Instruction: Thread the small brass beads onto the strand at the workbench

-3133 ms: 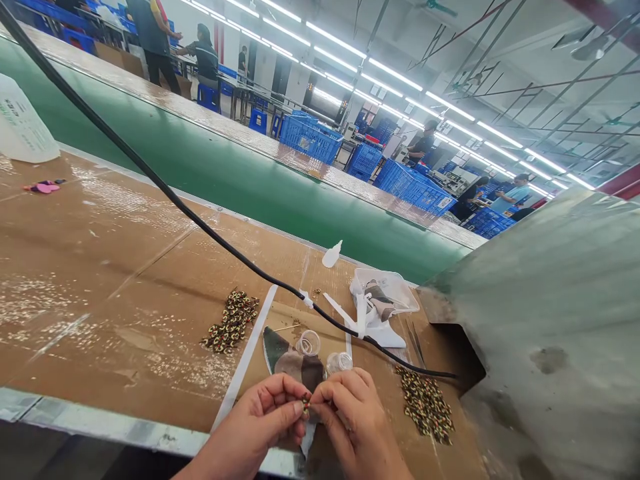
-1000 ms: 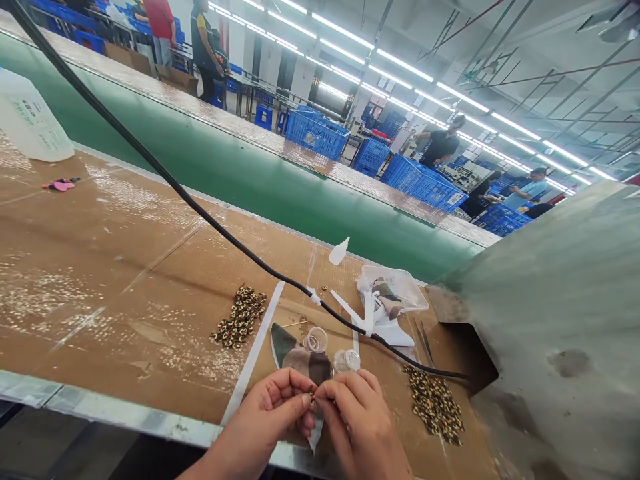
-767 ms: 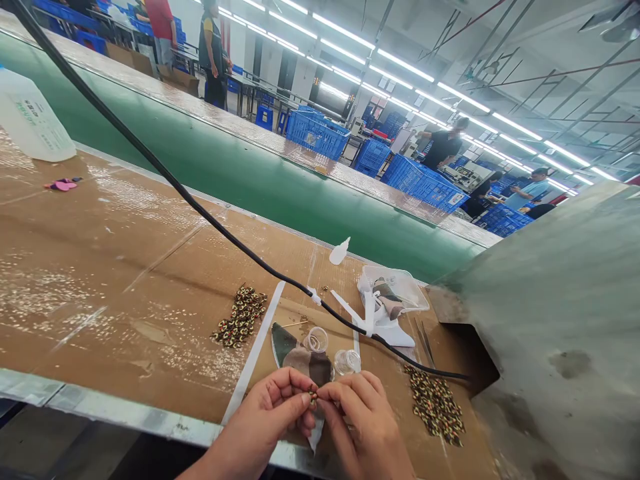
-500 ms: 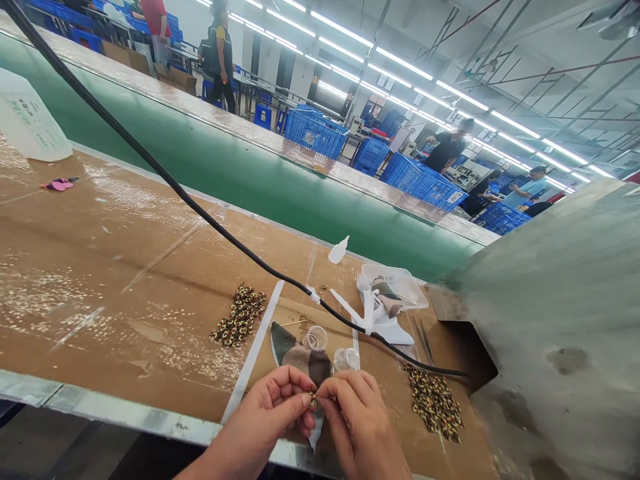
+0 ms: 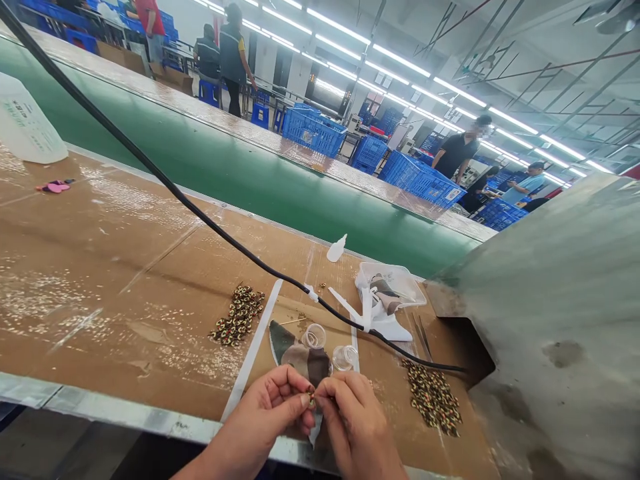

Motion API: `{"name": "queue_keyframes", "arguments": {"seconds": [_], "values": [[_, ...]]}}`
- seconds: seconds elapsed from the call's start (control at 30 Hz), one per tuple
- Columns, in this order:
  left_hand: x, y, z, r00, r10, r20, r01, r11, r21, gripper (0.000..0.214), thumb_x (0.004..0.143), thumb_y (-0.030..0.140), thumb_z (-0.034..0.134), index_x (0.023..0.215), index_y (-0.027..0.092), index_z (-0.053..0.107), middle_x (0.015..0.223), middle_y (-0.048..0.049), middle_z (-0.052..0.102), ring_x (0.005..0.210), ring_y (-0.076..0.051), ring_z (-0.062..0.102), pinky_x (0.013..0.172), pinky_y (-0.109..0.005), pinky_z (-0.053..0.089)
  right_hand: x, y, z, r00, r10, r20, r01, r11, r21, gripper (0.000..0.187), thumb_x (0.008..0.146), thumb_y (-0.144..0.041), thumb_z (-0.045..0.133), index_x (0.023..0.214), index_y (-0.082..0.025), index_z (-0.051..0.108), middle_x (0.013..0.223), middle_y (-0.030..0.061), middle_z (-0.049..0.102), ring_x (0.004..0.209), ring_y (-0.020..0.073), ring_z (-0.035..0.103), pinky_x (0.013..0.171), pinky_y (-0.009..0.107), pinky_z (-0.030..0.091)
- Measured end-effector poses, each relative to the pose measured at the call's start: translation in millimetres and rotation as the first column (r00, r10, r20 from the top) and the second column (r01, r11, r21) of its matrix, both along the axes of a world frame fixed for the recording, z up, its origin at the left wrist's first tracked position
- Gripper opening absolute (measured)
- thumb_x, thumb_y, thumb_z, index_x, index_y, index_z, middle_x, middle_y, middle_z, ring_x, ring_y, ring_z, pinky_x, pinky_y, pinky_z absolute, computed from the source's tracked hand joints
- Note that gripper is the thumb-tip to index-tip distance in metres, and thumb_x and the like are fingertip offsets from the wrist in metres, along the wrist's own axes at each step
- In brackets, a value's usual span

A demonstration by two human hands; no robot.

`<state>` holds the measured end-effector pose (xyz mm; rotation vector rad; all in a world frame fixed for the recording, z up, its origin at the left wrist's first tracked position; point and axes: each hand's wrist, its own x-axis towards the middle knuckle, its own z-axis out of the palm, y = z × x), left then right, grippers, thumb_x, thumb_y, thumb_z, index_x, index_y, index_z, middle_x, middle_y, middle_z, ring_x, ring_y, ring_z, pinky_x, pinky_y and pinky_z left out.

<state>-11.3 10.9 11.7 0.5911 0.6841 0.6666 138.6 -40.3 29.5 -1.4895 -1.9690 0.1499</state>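
My left hand (image 5: 280,404) is closed, pinching a small dark-and-yellow piece (image 5: 311,396) between thumb and forefinger. Against its right side is my right hand (image 5: 353,412), fingertips pinched together; whether they grip the same piece or something tiny is hidden. Beneath both hands lies a camouflage cloth (image 5: 300,359), with two small clear round cups (image 5: 315,336) at its upper edge. To the left sits a pile of small black, yellow and red pieces (image 5: 239,316). A larger pile of similar pieces (image 5: 435,399) spreads to the right.
A black cable (image 5: 195,208) hangs diagonally across the view. Behind the cups are a clear plastic box (image 5: 407,283), tweezers (image 5: 421,337) and a white dropper bottle (image 5: 337,248). A metal housing (image 5: 565,313) bounds the right; a green conveyor belt (image 5: 240,177) runs behind.
Both hands keep nearly the same pose around the small piece. In the background, a walking person has moved right, and a dark-clothed person by the crates has shifted. The view has moved slightly.
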Motion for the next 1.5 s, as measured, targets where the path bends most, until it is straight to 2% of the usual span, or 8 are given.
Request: {"name": "queue_keyframes", "arguments": {"seconds": [0.2,0.37,0.5,0.73,1.07,1.17,1.37,1.5], "values": [[0.6,-1.9,-1.9,0.996,0.076,-0.051,-0.071,0.993,0.095,0.022,0.065,0.032,0.077,0.070,0.018,0.062,0.061,0.0027,0.063,0.061,-0.012,0.057,0.061,-0.024,0.046,-1.6,-6.3,-16.1,0.987,-0.077,-0.139,0.071,0.996,-0.047,0.005,0.087,-0.023,0.053,0.086,-0.021,0.057,0.075,0.0009,0.057,0.064,0.0131,0.054,0.057,0.024,0.045],[1.4,-3.5,-3.9,0.994,0.067,-0.082,-0.050,0.980,0.191,0.020,0.066,0.034,0.076,0.072,0.018,0.066,0.064,0.0015,0.066,0.065,-0.014,0.059,0.066,-0.025,0.047,-8.2,-11.9,-27.3,0.966,-0.158,-0.205,0.153,0.987,-0.037,0.013,0.090,-0.023,0.049,0.080,-0.021,0.058,0.073,0.0013,0.057,0.065,0.0138,0.054,0.058,0.024,0.044],[1.3,-4.1,-1.7,0.994,0.061,-0.092,-0.042,0.979,0.202,0.019,0.067,0.035,0.075,0.072,0.019,0.067,0.072,-0.0014,0.071,0.071,-0.016,0.062,0.071,-0.026,0.048,-7.3,-12.3,-25.1,0.981,-0.149,-0.120,0.162,0.981,0.106,0.012,0.089,-0.018,0.052,0.081,-0.022,0.060,0.074,0.0010,0.060,0.069,0.0136,0.056,0.064,0.026,0.045],[-1.3,-2.9,1.0,0.996,0.015,-0.089,0.003,0.979,0.202,0.018,0.068,0.036,0.075,0.072,0.021,0.067,0.081,-0.0027,0.075,0.081,-0.018,0.064,0.076,-0.026,0.048,2.3,-10.3,-19.4,0.986,-0.065,0.155,0.011,0.946,0.325,0.012,0.088,-0.013,0.052,0.092,-0.019,0.061,0.073,0.0004,0.065,0.063,0.0111,0.061,0.075,0.030,0.044],[-3.8,-4.5,0.5,0.998,0.024,-0.056,-0.013,0.980,0.200,0.017,0.069,0.036,0.074,0.071,0.021,0.066,0.082,-0.0029,0.075,0.087,-0.019,0.064,0.080,-0.026,0.047,-6.5,-10.2,-19.1,0.995,-0.095,0.043,0.074,0.933,0.353,0.009,0.087,-0.014,0.055,0.089,-0.021,0.061,0.072,-0.0007,0.066,0.061,0.0110,0.061,0.074,0.030,0.043],[-2.6,-4.9,0.1,0.999,0.019,-0.038,-0.011,0.983,0.186,0.017,0.068,0.035,0.075,0.071,0.021,0.066,0.079,-0.0016,0.074,0.082,-0.018,0.064,0.077,-0.026,0.048,-9.7,-10.7,-19.9,0.994,-0.108,-0.014,0.107,0.945,0.310,0.009,0.087,-0.014,0.054,0.084,-0.021,0.061,0.072,-0.0006,0.064,0.062,0.0110,0.058,0.071,0.029,0.044],[1.6,-1.4,-3.6,0.993,-0.032,-0.116,0.052,0.984,0.173,0.028,0.063,0.039,0.078,0.082,0.021,0.067,0.080,-0.0030,0.073,0.075,-0.018,0.064,0.073,-0.028,0.051,-0.2,-19.7,-28.7,0.949,-0.235,-0.209,0.249,0.968,0.041,0.017,0.090,-0.024,0.048,0.077,-0.021,0.059,0.072,0.0012,0.058,0.068,0.0135,0.056,0.060,0.023,0.044],[1.3,-1.2,-11.0,0.988,-0.052,-0.146,0.079,0.979,0.186,0.032,0.064,0.046,0.075,0.081,0.020,0.067,0.077,-0.0037,0.072,0.071,-0.018,0.064,0.070,-0.028,0.052,41.6,-33.6,-36.5,0.842,-0.513,-0.165,0.501,0.858,-0.113,0.022,0.088,-0.035,0.051,0.076,-0.021,0.062,0.071,0.0010,0.060,0.063,0.0135,0.056,0.058,0.023,0.044]]}}
